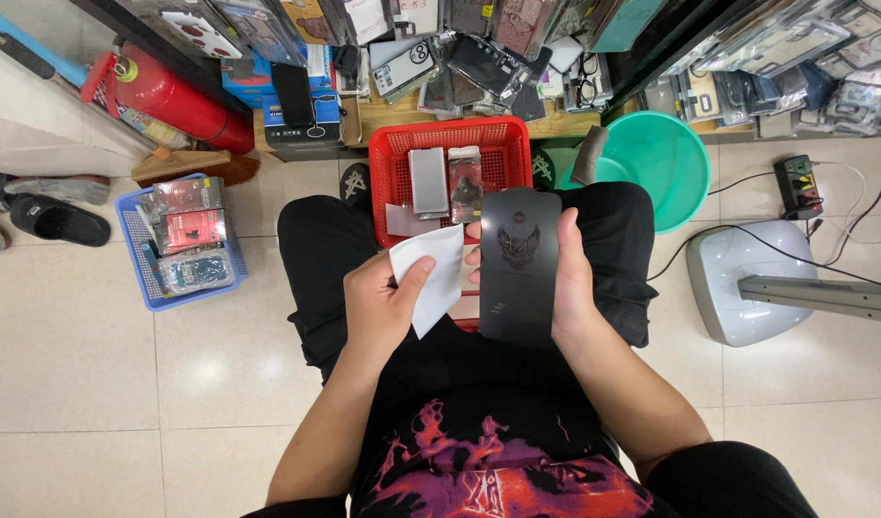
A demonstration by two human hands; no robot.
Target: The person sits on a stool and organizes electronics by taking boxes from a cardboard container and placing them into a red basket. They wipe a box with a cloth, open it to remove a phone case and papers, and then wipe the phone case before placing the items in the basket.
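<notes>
Above my lap, over the black trousers, I hold two things close together. My left hand [378, 302] pinches a white sheet [433, 273] between thumb and fingers; the thumb lies on its face and the sheet hangs tilted, its lower corner pointing down toward my lap. My right hand [567, 278] grips a black phone case [520, 264] along its right edge, fingers curled behind it and fingertips showing at its left edge, so the flat back with its dark winged emblem faces up at me. The sheet's right edge sits just beside the case's left edge; I cannot tell whether they touch.

Just beyond the hands, on the tiled floor between my knees, stands a red basket [392, 153] holding two packaged items, one grey and one darker, side by side. To my left a blue basket [133, 249] holds more packets, with a red fire extinguisher [172, 96] lying behind it and black shoes farther left. To my right stands a green plastic tub [666, 158], then a white fan base [747, 278] with a power strip [800, 187] near it. Shelves of packaged cases run along the top.
</notes>
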